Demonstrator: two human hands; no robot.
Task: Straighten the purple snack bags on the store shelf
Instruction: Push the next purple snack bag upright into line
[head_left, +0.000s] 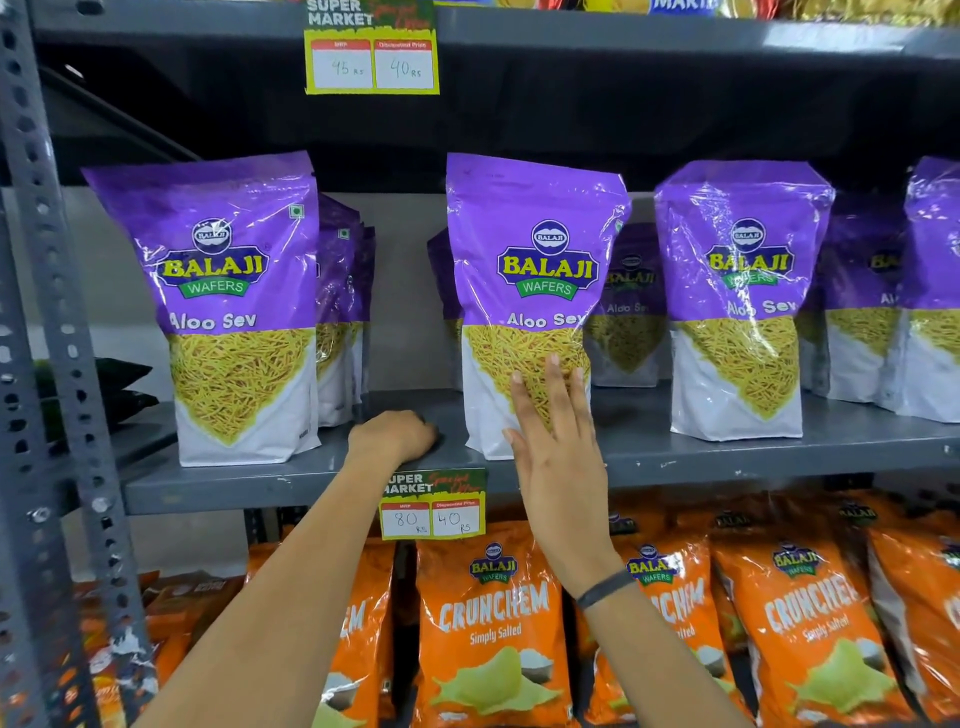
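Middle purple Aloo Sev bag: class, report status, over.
Right hand flat on middle purple foil bag, bag upright. Left hand curled on grey metal shelf. Nothing blocking.

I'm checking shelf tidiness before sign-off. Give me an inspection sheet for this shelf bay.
Surface: grey metal shelf, scuffed front edge.
Job's things: left purple bag and right purple bag upright at the front; middle purple bag tilted slightly, more bags behind each.
Clutter: dark packets at far left.
Hands: left hand curled on the shelf edge; right hand open, flat against the middle bag.
Cables: nothing seen.
Surroundings: price tag on the shelf edge, orange chip bags below.
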